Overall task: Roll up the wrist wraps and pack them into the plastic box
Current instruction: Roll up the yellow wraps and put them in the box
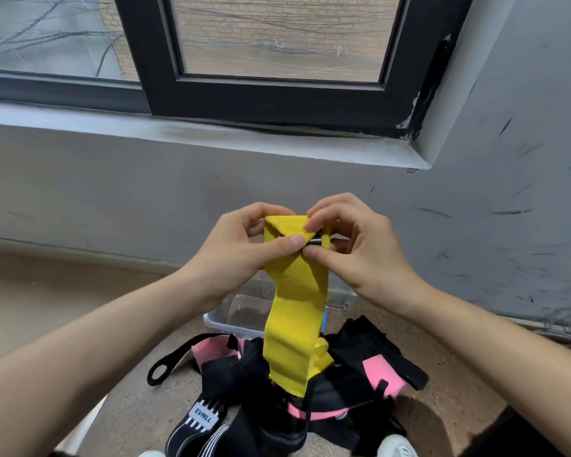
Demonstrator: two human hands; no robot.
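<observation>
grey wall (112, 192), left hand (241, 249) and right hand (353, 249) grip clamped on yellow wrap (297, 308), hanging vertically

Soft daylight from the window (277, 37), faint shadows, wide-angle bending at edges, slight blur

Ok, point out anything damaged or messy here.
The window frame is chipped and cracked at its lower right corner, and the grey wall beside it carries dark scuff marks. The black and pink wraps lie tangled on the floor.

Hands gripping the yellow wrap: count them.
2. The left hand pinches the wrap at its top left; the right hand pinches its top right.
</observation>
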